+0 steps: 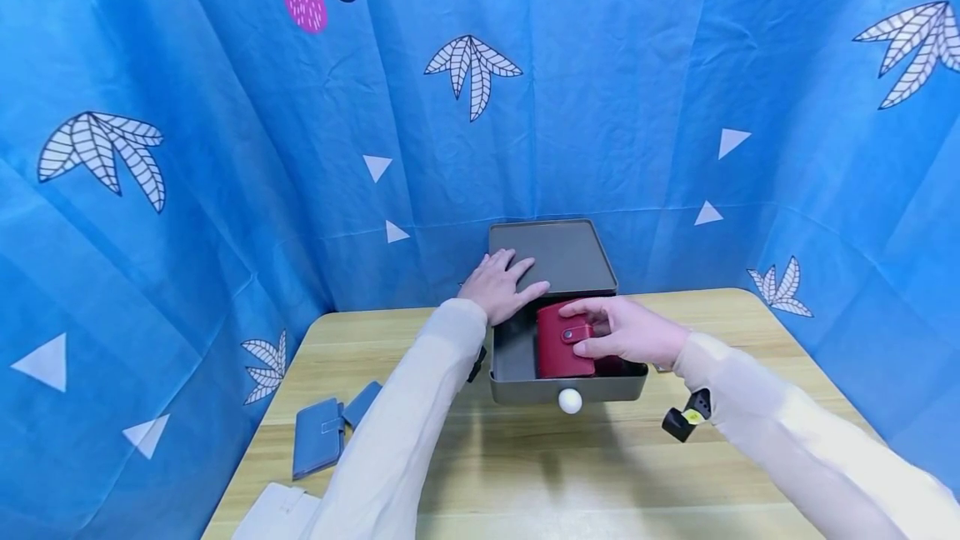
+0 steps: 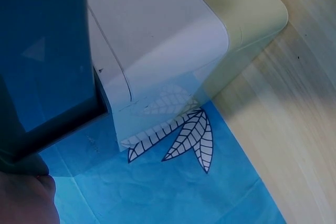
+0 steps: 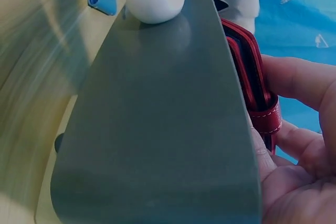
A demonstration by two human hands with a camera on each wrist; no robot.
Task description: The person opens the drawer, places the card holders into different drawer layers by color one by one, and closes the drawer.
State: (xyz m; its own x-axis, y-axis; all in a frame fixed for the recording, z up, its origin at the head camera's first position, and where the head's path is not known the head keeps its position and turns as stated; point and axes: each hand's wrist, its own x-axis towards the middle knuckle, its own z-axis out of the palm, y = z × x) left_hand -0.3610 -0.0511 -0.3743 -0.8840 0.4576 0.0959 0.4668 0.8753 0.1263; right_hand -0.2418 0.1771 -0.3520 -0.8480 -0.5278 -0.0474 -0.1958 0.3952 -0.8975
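Note:
A grey metal box [image 1: 525, 392] with a round white knob [image 1: 570, 401] on its front stands at the table's back, its lid [image 1: 562, 252] raised. My left hand [image 1: 497, 286] rests on the lid's lower left with fingers spread; just a bit of that hand [image 2: 26, 200] shows in the left wrist view. Inside the box a red snap-strap wallet [image 1: 558, 352] stands tilted. My right hand [image 1: 637, 330] holds it by the strap side, between thumb and fingers. The wallet's edge [image 3: 249, 66] shows past the box wall in the right wrist view. Dark red lies under that hand, its shape unclear.
Left on the wooden table [image 1: 637, 473] lie a blue strapped wallet [image 1: 318, 437] and another blue item [image 1: 362, 403], partly behind the left sleeve. A white strapped item [image 1: 276, 515] lies nearer the front. Blue patterned curtain [image 1: 600, 107] surrounds the table's back and sides.

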